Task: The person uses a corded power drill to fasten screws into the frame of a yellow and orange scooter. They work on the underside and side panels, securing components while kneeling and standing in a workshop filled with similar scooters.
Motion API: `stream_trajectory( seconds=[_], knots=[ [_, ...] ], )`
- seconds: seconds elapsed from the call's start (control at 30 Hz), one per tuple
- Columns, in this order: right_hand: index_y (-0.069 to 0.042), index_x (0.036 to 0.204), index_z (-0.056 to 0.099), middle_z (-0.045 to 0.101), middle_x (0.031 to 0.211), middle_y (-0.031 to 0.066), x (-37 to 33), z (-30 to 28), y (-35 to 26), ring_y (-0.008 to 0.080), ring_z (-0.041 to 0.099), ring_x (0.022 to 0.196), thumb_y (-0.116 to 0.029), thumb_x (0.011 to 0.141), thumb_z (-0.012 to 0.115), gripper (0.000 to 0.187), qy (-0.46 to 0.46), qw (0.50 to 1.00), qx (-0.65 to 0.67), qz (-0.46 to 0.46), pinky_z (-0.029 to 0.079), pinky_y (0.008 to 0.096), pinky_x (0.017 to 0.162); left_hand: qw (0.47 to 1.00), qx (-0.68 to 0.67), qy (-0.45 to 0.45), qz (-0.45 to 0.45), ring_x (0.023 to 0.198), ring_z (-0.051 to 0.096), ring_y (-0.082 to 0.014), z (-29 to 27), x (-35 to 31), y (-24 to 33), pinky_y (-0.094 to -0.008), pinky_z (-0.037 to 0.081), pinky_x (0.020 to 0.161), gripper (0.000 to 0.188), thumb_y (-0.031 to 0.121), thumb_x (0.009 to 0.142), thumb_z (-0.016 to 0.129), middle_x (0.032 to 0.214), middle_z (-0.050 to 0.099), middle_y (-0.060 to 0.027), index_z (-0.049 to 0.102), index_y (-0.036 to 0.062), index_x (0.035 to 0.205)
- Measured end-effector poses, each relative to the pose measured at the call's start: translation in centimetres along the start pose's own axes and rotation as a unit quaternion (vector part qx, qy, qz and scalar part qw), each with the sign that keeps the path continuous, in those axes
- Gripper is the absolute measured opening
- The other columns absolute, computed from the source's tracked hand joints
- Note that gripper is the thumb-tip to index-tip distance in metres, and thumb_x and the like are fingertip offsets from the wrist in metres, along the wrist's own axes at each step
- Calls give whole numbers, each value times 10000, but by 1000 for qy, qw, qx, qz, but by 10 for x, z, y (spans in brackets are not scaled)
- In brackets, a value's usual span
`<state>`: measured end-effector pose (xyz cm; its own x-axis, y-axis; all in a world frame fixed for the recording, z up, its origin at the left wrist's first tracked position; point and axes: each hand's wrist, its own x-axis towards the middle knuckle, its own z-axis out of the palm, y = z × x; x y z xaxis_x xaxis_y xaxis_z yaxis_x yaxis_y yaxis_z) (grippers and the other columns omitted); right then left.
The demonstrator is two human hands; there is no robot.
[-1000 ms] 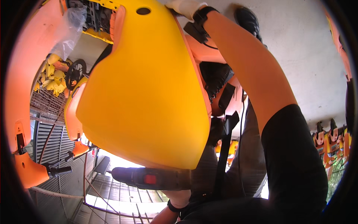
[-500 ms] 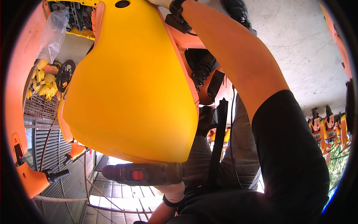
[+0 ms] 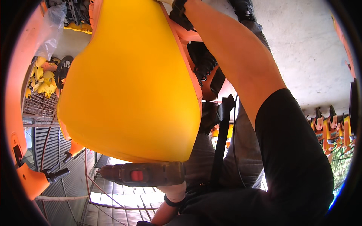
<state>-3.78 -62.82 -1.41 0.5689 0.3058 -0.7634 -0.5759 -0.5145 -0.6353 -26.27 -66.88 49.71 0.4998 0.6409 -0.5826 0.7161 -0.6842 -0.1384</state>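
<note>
A large, smooth yellow plastic panel (image 3: 128,83) with orange edges fills the middle of the view. Just below its lower rim, my left hand (image 3: 174,191), in a pale glove, grips a dark power drill (image 3: 141,174) with a red button. The drill lies level, its nose toward the left, and its handle is mostly hidden. My right arm, in a black sleeve, reaches up to the top edge. There my right hand (image 3: 166,2) is gloved and mostly cut off beside the panel's upper right edge; its fingers are hidden.
Orange bodywork with a black grip (image 3: 58,175) stands at left, near a clear plastic bag (image 3: 51,34). Behind are a black wheel (image 3: 64,71) and a pile of yellow parts (image 3: 44,81). A black strap (image 3: 221,139) hangs right of the panel. Several orange machines (image 3: 332,130) line the far right.
The view has shifted slightly, so the panel sits a little further left and the drill marginally higher. My left hand keeps its grip on the drill.
</note>
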Motion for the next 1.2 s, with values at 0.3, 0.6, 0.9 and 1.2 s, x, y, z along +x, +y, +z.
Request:
stream_trajectory(
  seconds=[0.3,0.6,0.9,1.2],
  knots=[
    [18,1089,718,667,1158,269,-1,5,-4,389,595,1200,-530,919,505,612,37,998,43,10,472,396,1026,953,181,-101,219,985,671,-252,-14,21,15,-335,550,876,452,16,815,816,1147,662,-152,588,-72,1196],
    [-16,1147,711,669,1206,227,5,0,-4,370,590,1218,-527,937,468,604,-59,997,-47,-33,439,386,1060,985,120,-20,119,1014,655,-242,-4,15,13,-341,550,878,531,28,788,836,1113,657,-145,553,-56,1229],
    [41,1208,664,706,1152,211,-109,-131,0,291,679,1066,-318,889,675,481,59,988,143,-10,527,343,896,994,-94,-48,-29,1040,649,-213,-6,31,3,-322,529,903,570,5,775,811,1170,642,-137,522,-40,1264],
    [-22,1216,630,676,1158,135,-442,-197,-75,221,651,1060,-422,824,818,590,-383,889,216,-131,511,318,939,950,-275,-133,56,1124,606,-233,-53,19,34,-381,484,964,679,60,721,825,1237,599,-132,504,-12,1315]
  ],
)
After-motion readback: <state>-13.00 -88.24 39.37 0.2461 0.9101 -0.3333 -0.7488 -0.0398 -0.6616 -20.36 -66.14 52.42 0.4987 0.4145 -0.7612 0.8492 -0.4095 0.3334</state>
